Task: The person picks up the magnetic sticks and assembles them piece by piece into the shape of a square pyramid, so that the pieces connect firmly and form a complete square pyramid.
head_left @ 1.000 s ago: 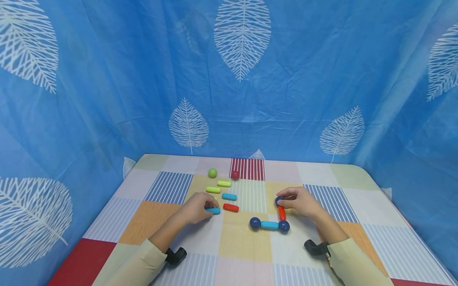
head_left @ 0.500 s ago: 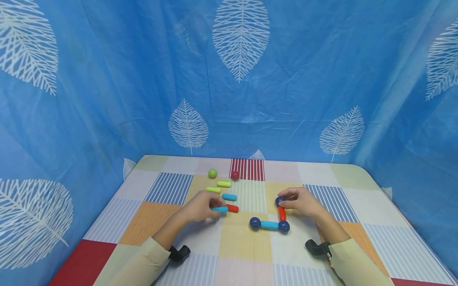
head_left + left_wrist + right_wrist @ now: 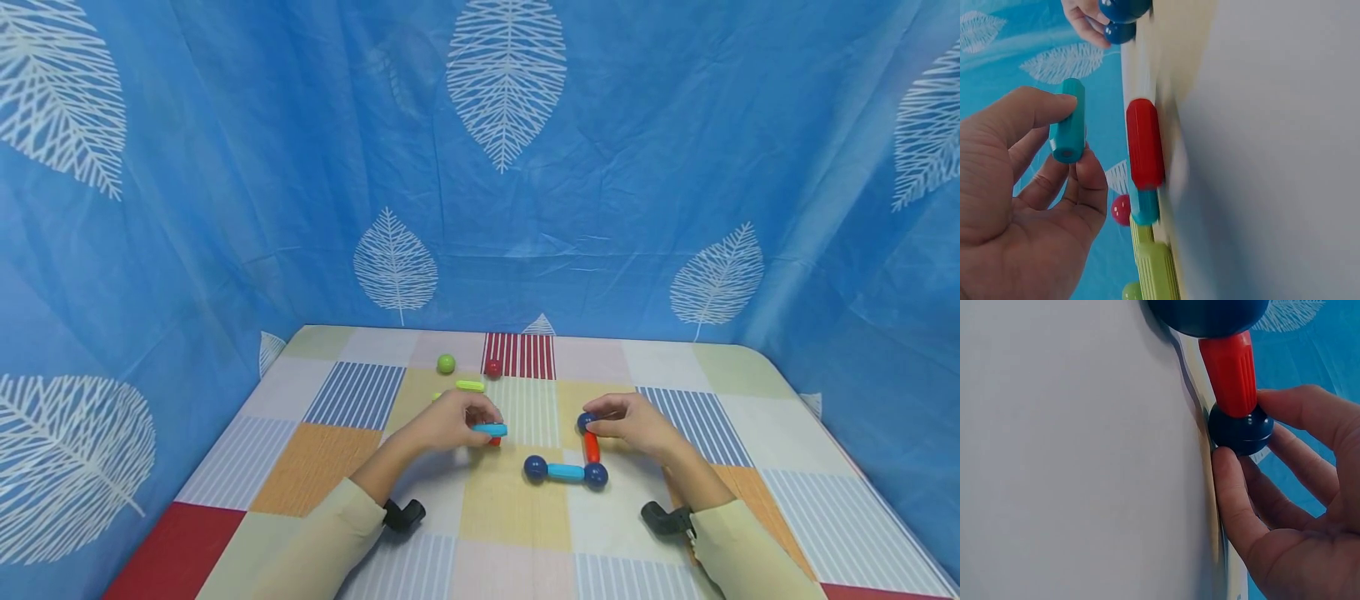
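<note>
My left hand (image 3: 450,421) pinches a light-blue ridged rod (image 3: 1069,128) between thumb and fingertips, raised off the table. In the head view a loose red rod (image 3: 496,442) lies partly hidden beneath it. My right hand (image 3: 633,423) grips a dark-blue ball (image 3: 1241,430) at the far end of an L-shaped piece. A red rod (image 3: 592,448) runs from that ball to a corner ball (image 3: 596,476). From the corner, another light-blue rod (image 3: 566,472) leads left to a third dark-blue ball (image 3: 536,467).
Beyond my left hand are a green ball (image 3: 446,363), a small red ball (image 3: 492,368) and a yellow-green rod (image 3: 470,386). A second yellow-green rod (image 3: 1157,272) and a light-blue rod (image 3: 1144,206) lie near the loose red one. A blue curtain (image 3: 480,208) borders the patchwork-covered table (image 3: 517,517).
My left hand has lifted the light-blue rod and carried it right, over the loose red rod. My right hand stays on the ball, and the L-shaped piece has not visibly moved.
</note>
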Action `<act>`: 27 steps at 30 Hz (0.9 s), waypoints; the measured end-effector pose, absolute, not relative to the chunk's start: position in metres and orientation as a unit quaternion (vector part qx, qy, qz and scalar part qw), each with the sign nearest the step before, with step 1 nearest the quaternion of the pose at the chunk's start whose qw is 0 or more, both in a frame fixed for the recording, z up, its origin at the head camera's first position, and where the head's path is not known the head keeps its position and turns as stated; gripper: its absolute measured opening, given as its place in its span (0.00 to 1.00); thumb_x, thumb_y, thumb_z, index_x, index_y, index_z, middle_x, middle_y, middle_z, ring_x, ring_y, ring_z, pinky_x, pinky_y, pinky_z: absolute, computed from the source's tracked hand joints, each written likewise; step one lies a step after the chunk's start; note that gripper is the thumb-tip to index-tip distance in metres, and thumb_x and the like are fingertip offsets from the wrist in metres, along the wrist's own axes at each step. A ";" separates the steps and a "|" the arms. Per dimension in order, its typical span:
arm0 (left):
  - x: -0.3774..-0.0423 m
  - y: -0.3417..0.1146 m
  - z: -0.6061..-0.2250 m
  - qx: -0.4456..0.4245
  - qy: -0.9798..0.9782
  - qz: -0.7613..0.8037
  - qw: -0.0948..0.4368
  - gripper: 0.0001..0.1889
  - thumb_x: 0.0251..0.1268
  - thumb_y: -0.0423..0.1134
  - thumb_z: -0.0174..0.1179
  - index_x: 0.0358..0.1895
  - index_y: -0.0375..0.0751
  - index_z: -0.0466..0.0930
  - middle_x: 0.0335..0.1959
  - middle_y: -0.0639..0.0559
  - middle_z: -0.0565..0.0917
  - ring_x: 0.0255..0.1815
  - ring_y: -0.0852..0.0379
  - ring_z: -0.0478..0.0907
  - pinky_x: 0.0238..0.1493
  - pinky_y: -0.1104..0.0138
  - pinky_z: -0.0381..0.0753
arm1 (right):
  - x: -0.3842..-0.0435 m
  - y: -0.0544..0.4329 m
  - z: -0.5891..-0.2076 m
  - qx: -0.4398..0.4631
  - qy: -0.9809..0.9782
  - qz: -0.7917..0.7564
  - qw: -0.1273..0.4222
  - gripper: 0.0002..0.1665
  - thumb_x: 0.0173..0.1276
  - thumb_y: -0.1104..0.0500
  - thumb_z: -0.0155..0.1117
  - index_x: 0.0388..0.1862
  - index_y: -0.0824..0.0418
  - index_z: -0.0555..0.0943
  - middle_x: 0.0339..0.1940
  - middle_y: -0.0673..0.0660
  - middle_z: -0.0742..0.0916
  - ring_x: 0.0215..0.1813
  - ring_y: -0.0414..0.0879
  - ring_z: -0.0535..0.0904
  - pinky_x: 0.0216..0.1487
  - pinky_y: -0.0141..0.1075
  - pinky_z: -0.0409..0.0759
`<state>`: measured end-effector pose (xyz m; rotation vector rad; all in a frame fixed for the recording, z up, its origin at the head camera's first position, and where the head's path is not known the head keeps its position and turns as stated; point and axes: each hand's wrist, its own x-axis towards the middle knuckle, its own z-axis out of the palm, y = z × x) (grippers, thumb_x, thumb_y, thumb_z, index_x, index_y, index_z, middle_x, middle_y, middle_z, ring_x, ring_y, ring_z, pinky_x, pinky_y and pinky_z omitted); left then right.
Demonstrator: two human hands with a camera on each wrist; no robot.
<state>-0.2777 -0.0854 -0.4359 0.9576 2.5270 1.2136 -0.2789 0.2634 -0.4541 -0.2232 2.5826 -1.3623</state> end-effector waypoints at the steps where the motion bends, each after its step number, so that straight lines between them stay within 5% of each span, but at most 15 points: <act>1: -0.279 -0.082 -0.436 0.324 0.848 0.410 0.090 0.09 0.60 0.32 0.72 0.43 0.45 0.88 0.37 0.56 0.88 0.35 0.64 0.80 0.43 0.70 0.83 | -0.279 0.264 -0.454 -0.077 0.876 -0.463 0.107 0.22 0.64 0.55 0.76 0.56 0.60 0.86 0.52 0.58 0.88 0.50 0.50 0.81 0.47 0.38 0.82; 27: -0.303 -0.004 -0.445 0.271 0.881 0.378 0.092 0.10 0.63 0.34 0.72 0.47 0.47 0.91 0.43 0.58 0.91 0.45 0.63 0.85 0.52 0.70 0.84 | -0.279 0.265 -0.456 -0.082 0.862 -0.488 0.111 0.23 0.64 0.57 0.75 0.57 0.63 0.85 0.53 0.61 0.89 0.48 0.49 0.82 0.48 0.36 0.83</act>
